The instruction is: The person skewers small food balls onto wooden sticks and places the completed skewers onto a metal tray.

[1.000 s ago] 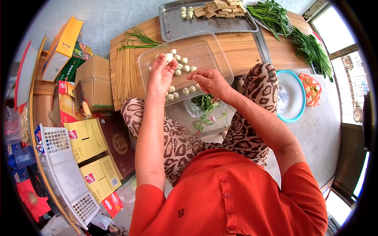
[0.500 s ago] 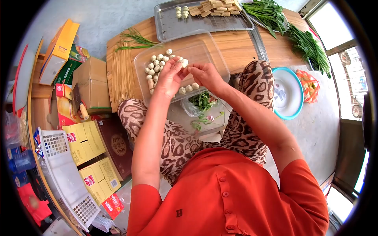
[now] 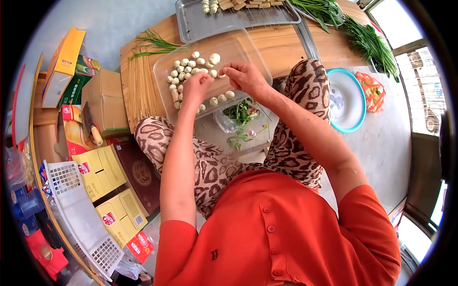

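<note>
Pale blue-grey wall (image 3: 119, 24) rising at upper left. Wood-grain table (image 3: 281, 47) standing in front of it. Smooth grey floor (image 3: 381, 148) spreading along right side. Upper window (image 3: 400, 21) glowing almost white, daylight coming from right. Light metal frame (image 3: 409, 47) dividing it from barred lower pane (image 3: 424, 88). Dark panel (image 3: 422, 176) standing below. Wooden shelf unit (image 3: 45, 136) lining left side, edge appearing curved.

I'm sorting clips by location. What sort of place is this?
Probably a food-preparation corner; whether home or shop is unclear. Pale balls in a clear tub, a bundle of thin sticks and leafy greens show it.
</note>
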Available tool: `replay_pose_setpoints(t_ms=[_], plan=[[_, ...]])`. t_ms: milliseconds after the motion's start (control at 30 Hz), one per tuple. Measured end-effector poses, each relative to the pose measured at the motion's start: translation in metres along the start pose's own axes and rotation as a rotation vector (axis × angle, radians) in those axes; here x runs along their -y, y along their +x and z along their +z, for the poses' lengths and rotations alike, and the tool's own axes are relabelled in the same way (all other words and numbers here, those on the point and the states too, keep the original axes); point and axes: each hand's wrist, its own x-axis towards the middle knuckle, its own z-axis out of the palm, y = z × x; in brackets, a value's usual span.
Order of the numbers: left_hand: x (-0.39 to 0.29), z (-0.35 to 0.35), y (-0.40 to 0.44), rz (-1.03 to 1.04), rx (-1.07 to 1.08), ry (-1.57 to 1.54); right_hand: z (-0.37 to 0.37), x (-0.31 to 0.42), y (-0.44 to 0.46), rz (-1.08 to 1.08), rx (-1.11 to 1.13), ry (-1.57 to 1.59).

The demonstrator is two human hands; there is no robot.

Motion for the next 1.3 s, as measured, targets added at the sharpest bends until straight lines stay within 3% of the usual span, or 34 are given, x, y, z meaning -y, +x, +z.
replay_pose_setpoints(t_ms=[33,67,133,267,400,467,500,533,600,667,733,867,1300], plan=[[0.004,0.003,-0.002,0.067,0.005,0.463,-0.001,-0.001,0.0,0.001,-0.006,0.024],[0.003,0.006,-0.007,0.066,0.007,0.462,-0.002,0.0,-0.001,0.003,-0.012,0.047],[0.003,0.01,-0.017,-0.003,0.16,0.795,-0.003,0.003,-0.004,-0.003,-0.012,0.046],[0.015,0.009,-0.011,0.027,0.227,0.827,-0.004,0.008,-0.008,0.008,-0.005,-0.064],[0.021,0.009,-0.007,0.067,0.16,0.799,-0.007,0.01,-0.01,-0.005,-0.015,-0.094],[0.022,0.007,-0.002,-0.024,0.113,0.431,-0.007,0.012,-0.013,-0.014,0.004,-0.107],[0.013,0.003,0.001,-0.216,0.174,0.174,-0.008,0.013,-0.014,-0.016,0.006,-0.107],[0.007,-0.001,0.001,-0.215,0.17,0.175,-0.008,0.015,-0.016,0.001,0.013,-0.103],[0.003,-0.011,0.004,-0.228,0.062,-0.425,-0.007,0.017,-0.017,0.011,0.021,-0.099],[0.003,-0.021,0.004,-0.204,0.058,-0.593,-0.007,0.016,-0.018,-0.001,0.075,-0.078],[0.002,-0.029,0.004,-0.094,0.019,-0.986,-0.004,0.017,-0.02,-0.011,0.103,-0.064],[0.005,-0.03,0.009,-0.109,-0.058,-1.249,-0.001,0.026,-0.028,0.01,0.178,-0.072],[0.012,-0.031,0.018,-0.075,-0.124,-1.348,0.003,0.023,-0.03,0.075,0.195,-0.105]])
